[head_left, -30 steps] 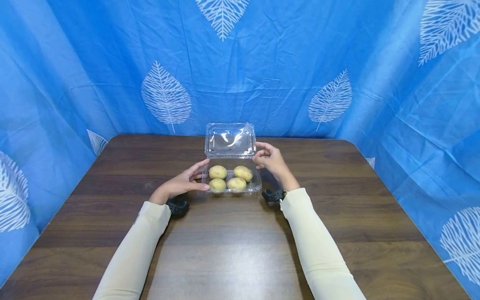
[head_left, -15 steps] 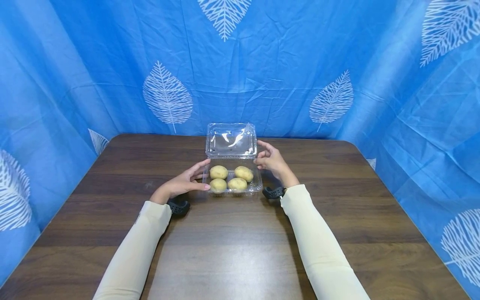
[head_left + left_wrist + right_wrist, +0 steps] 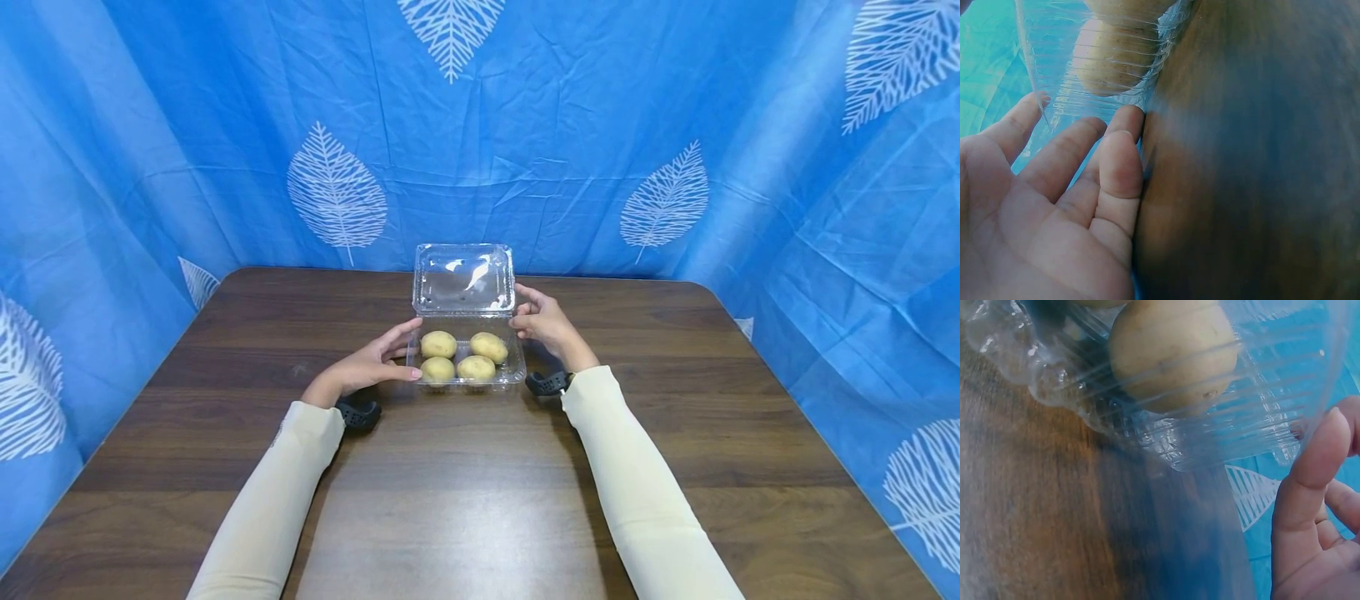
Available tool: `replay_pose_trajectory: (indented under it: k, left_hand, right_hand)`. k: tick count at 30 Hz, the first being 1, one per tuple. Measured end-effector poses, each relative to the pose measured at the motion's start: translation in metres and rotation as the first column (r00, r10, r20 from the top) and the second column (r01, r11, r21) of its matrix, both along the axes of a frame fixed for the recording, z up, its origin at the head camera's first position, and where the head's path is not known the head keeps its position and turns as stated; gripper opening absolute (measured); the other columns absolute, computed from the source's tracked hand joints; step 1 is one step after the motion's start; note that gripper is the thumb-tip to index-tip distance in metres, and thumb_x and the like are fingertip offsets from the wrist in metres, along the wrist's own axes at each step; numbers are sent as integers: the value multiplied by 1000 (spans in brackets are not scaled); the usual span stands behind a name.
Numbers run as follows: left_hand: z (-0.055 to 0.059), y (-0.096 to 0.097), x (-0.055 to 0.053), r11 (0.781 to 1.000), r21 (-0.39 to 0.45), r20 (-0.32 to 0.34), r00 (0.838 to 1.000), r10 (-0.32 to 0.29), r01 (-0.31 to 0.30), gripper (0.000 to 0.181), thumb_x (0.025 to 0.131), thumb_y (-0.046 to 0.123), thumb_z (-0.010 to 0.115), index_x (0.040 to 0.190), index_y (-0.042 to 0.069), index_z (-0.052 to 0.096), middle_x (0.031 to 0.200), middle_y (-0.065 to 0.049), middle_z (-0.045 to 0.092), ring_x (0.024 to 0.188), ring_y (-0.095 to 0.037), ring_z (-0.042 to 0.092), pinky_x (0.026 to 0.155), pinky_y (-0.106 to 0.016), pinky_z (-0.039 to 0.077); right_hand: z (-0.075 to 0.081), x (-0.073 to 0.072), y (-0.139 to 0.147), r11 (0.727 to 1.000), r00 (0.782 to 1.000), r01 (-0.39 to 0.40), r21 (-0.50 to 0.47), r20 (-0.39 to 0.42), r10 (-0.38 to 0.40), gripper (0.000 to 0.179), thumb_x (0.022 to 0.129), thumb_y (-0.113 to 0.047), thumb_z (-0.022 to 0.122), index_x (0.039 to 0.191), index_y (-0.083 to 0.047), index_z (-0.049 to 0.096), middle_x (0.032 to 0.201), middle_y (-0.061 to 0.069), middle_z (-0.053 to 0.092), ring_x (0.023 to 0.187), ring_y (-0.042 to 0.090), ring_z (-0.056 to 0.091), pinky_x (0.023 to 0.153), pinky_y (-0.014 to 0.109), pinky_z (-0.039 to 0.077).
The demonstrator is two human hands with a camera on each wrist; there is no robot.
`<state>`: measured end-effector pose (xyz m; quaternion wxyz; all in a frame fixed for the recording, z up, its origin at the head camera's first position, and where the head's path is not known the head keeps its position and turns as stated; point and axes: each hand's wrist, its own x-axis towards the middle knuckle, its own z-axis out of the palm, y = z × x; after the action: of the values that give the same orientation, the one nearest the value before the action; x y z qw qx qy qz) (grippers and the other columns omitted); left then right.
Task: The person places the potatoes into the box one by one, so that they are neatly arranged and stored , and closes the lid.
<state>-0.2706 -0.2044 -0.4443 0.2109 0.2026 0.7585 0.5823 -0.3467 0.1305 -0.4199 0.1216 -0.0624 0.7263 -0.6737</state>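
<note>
A clear plastic clamshell container [image 3: 514, 363] sits near the far side of the table, its lid [image 3: 463, 292] raised at the back. Several yellow potatoes [image 3: 438, 344] lie inside. My left hand [image 3: 362, 364] spans the container's left side, thumb at the front rim and forefinger at the back corner. In the left wrist view its fingertips touch the ribbed wall, below a potato [image 3: 1110, 59]. At the back right corner, my right hand [image 3: 547, 325] pinches the rim by the hinge, forefinger out toward the lid's edge. A potato [image 3: 1175, 356] shows through the wall in the right wrist view.
The dark wooden table [image 3: 457, 500] reaches back to a blue curtain [image 3: 495, 125] with white leaf prints, which also hangs along both sides. A black band [image 3: 547, 383] sits on each wrist.
The lid now stands slightly more upright. Both hands keep their places on the container, and the potatoes have not moved in it. The whole view has shifted a little.
</note>
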Motion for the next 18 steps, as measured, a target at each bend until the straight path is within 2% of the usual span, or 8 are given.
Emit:
replay_pose_trajectory:
  k: [10, 18]
  left_hand:
    - [0, -1, 0, 1000, 17, 8, 1000, 0, 0, 101, 101, 14, 76, 174, 8, 7, 180, -24, 7, 161, -51, 18, 124, -67, 31]
    - [0, 0, -1, 1000, 27, 0, 1000, 0, 0, 100, 101, 14, 77, 174, 7, 9, 179, -24, 9, 161, -51, 19, 124, -67, 32]
  right_hand:
    - [-5, 5, 0, 999, 997, 34, -37, -63, -36, 82, 91, 22, 62, 166, -3, 39, 88, 0, 49, 71, 8, 55, 59, 17, 53]
    - [-6, 10, 2, 996, 996, 31, -86, -84, -38, 83, 89, 23, 62, 165, -2, 41, 90, 1, 50, 73, 9, 57, 62, 19, 56]
